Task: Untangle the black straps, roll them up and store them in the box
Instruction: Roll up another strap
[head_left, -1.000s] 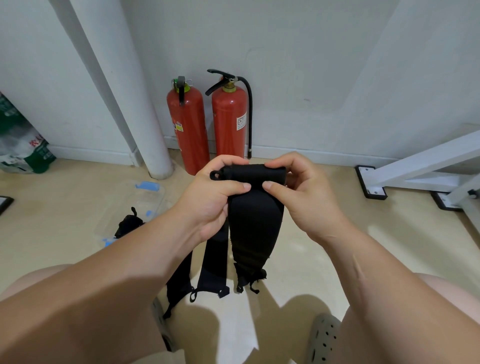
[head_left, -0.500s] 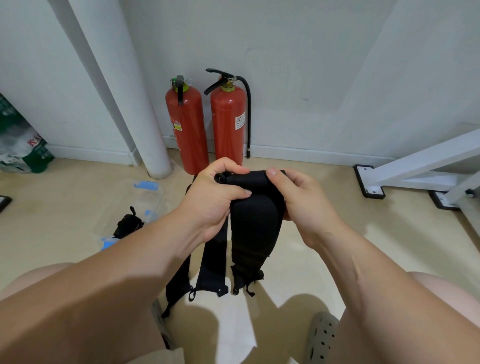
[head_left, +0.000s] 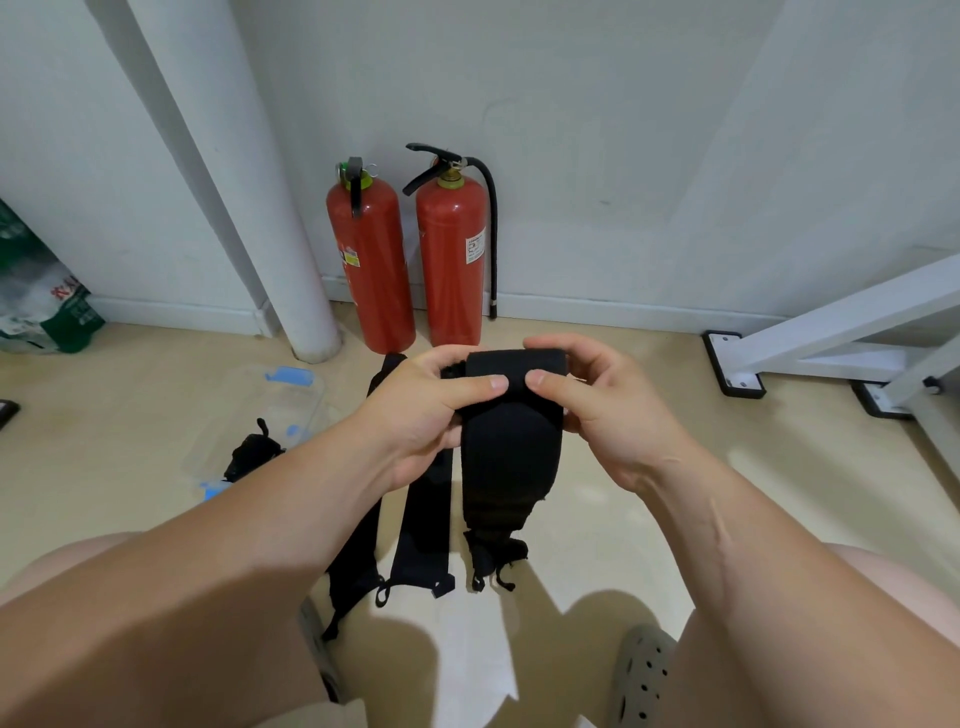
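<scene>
Black strap (head_left: 511, 457) hangs in the air above the floor (head_left: 130, 415), its top end rolled and pinched by the left hand (head_left: 426, 415) and right hand (head_left: 608, 410). Soft, light and limp, it likely unwinds unless the roll itself is gripped; the box (head_left: 306, 405) lies left.

1. A perforated clog (head_left: 641, 675), grey-beige with round dark holes, covers the right foot.
2. Far left of the clog, a sliver of a second grey shoe (head_left: 310, 621) shows.
3. Above the clog, the bare right forearm (head_left: 727, 530) carries a thin curved line.
4. Further above the clog, the left hand (head_left: 421, 421) and right hand (head_left: 618, 421) are bare, with short-trimmed thumbnails.
5. Left of the clog, pale beige fabric (head_left: 337, 716) meets the bottom edge.
</scene>
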